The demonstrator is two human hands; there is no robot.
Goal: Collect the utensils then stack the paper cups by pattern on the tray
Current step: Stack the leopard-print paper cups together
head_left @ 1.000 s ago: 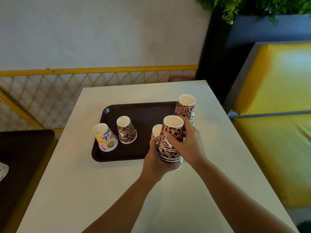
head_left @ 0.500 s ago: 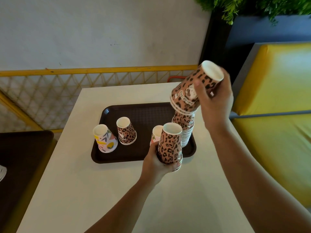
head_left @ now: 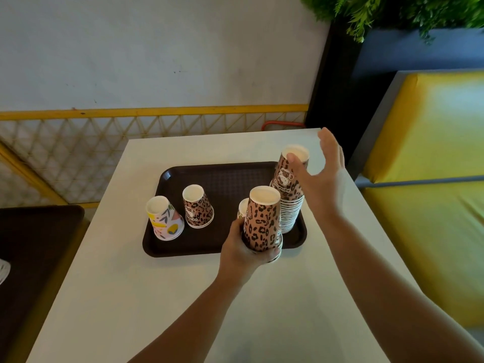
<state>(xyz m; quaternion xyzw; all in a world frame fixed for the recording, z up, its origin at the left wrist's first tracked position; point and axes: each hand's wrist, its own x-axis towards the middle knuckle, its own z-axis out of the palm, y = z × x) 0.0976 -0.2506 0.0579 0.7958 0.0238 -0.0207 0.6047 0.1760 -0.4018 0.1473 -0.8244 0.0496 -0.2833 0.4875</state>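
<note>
A dark brown tray [head_left: 225,176] lies on the white table [head_left: 167,297]. On its right side stands a tall stack of upside-down leopard-print cups [head_left: 289,200]. My right hand [head_left: 320,176] is spread beside the top of that stack, thumb touching the uppermost cup. My left hand [head_left: 243,254] grips a short stack of inverted leopard-print cups [head_left: 262,221] at the tray's front edge. A smaller leopard-print stack [head_left: 197,208] and a colourful floral cup [head_left: 163,218] stand on the tray's left. Another cup [head_left: 243,206] is mostly hidden behind the held stack.
A yellow lattice railing [head_left: 146,127] runs behind the table. A yellow cushioned bench [head_left: 432,184] is on the right, green plants [head_left: 392,11] above it. A dark table [head_left: 34,258] sits at the left.
My right hand has brought its leopard-print cups down onto the tall stack and let go, fingers now spread. My left hand still holds its short stack in about the same place.
</note>
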